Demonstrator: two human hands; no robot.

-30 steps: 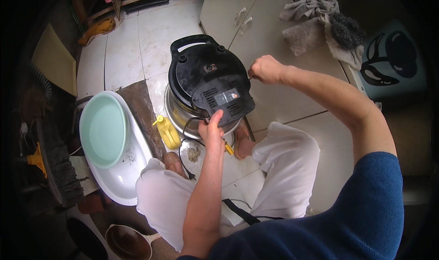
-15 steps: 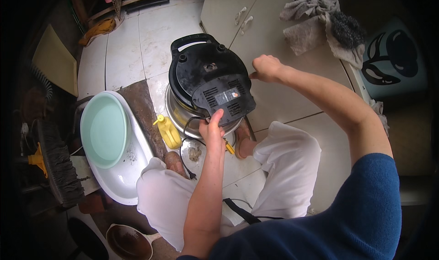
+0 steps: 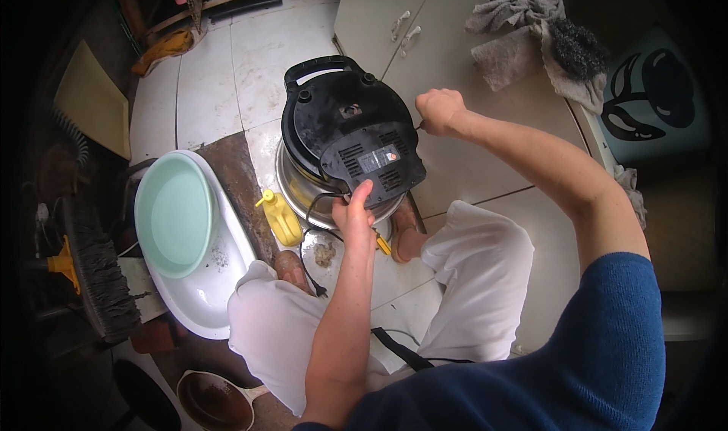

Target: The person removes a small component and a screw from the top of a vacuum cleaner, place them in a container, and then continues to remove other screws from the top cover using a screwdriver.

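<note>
A round black electric appliance (image 3: 353,120), perhaps an electric griddle, is tilted with its vented side toward me. It has a loop handle at the far end and a black power cord (image 3: 307,238) hanging from its near side. Beneath it stands a shiny metal basin (image 3: 282,177), partly covered. My left hand (image 3: 354,210) grips the appliance's near edge, thumb on top. At its right edge my right hand (image 3: 441,111) is closed, with a thin dark tip poking out toward the appliance; whatever it holds is mostly hidden. Just below the left hand lies a yellow-handled tool (image 3: 383,243).
Left of the basin stands a yellow jug (image 3: 280,219) with a spout. A white tub (image 3: 205,313) holds a pale green basin (image 3: 142,211). White cabinets (image 3: 455,37) line the right, with grey rags (image 3: 508,56) on top. A brush (image 3: 95,272) and a pan (image 3: 208,404) are at left.
My right hand has shifted slightly, so the thin dark tip now shows between it and the appliance's edge. My left hand and the appliance stay in place.
</note>
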